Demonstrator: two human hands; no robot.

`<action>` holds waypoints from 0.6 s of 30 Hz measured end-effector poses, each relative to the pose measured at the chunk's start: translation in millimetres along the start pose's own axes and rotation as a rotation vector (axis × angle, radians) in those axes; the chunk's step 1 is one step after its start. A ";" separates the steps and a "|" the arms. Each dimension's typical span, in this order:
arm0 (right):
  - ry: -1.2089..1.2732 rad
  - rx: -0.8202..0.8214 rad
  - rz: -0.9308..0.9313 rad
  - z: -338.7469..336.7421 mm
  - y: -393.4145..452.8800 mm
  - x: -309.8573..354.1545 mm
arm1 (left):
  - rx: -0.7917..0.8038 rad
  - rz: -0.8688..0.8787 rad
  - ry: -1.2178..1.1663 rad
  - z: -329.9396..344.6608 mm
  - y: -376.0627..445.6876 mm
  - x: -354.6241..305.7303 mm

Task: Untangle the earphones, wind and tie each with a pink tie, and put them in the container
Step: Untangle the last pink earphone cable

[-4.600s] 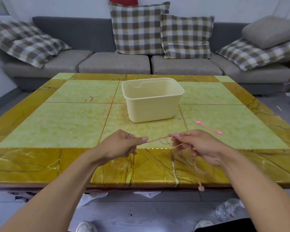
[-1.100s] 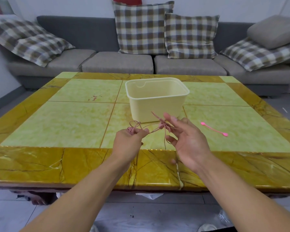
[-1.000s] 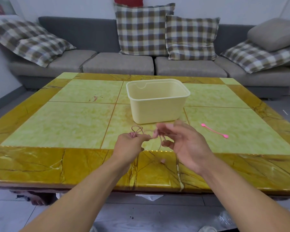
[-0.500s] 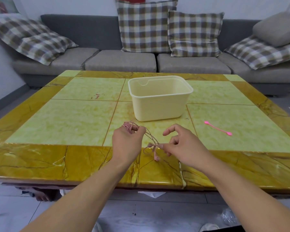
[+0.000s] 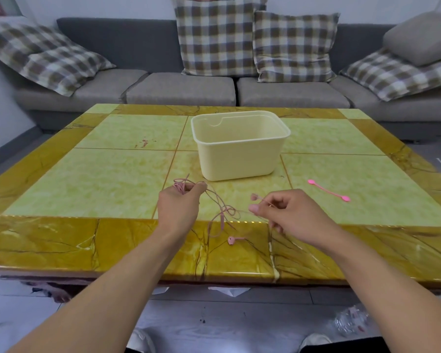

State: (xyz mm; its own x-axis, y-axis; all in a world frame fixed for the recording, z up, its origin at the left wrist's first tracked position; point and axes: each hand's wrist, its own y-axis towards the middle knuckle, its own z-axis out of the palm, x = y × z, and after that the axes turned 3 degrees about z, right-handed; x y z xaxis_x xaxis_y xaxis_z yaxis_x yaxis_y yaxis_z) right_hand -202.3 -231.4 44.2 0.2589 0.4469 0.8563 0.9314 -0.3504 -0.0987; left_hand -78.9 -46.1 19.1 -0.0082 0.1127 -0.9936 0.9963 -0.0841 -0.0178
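Hands hold thin pink earphones [image 5: 220,208] over the near edge of the yellow tiled bench [image 5: 99,179]. The left hand [image 5: 178,207] grips a wound bunch of cord. The right hand [image 5: 288,212] pinches one earbud's stem. The other earbud lies on the bench. A cream plastic container [image 5: 239,146] sits mid-bench. A pink tie [image 5: 328,191] lies toward the right edge.

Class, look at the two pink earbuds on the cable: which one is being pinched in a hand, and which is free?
The upper earbud, its stem pinched by the right hand, is held. The lower earbud, near the table's front edge, is free.
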 end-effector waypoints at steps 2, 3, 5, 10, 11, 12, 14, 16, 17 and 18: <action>-0.032 -0.092 0.031 -0.4 1.7 -2.5 | 0.039 0.008 -0.008 0.3 -2.6 -2.2; -0.021 -0.126 0.053 -1.5 3.1 -4.9 | 0.060 0.013 -0.017 0.7 -4.1 -3.8; 0.025 -0.142 0.101 -2.4 7.1 -10.2 | 0.109 0.026 -0.030 0.8 -6.6 -6.7; -0.064 -0.124 0.159 2.7 12.9 -13.4 | 0.187 0.053 -0.038 1.2 -10.7 -11.5; -0.079 -0.134 0.141 3.8 13.3 -10.4 | 0.193 0.056 -0.038 1.7 -11.1 -12.0; -0.090 -0.137 0.096 6.1 13.4 -6.7 | 0.199 0.057 -0.040 2.3 -11.3 -11.5; -0.135 -0.075 -0.007 13.4 14.4 -2.3 | 0.211 0.051 -0.049 3.2 -11.0 -10.1; -0.170 0.032 -0.049 25.0 14.7 -1.5 | 0.224 0.043 -0.060 4.1 -10.5 -8.2; -0.179 0.062 -0.062 30.5 15.6 -2.1 | 0.227 0.041 -0.069 4.3 -9.7 -8.1; -0.180 0.065 -0.076 34.8 16.1 -2.5 | 0.229 0.041 -0.078 4.6 -9.3 -8.2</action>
State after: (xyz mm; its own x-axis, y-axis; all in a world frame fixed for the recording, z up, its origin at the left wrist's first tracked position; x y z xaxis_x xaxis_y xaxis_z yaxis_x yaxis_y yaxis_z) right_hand -179.0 -209.4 22.8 0.2234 0.6123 0.7584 0.9630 -0.2588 -0.0747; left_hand -88.5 -50.8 26.8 0.0160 0.0284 -0.9995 0.9506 -0.3103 0.0064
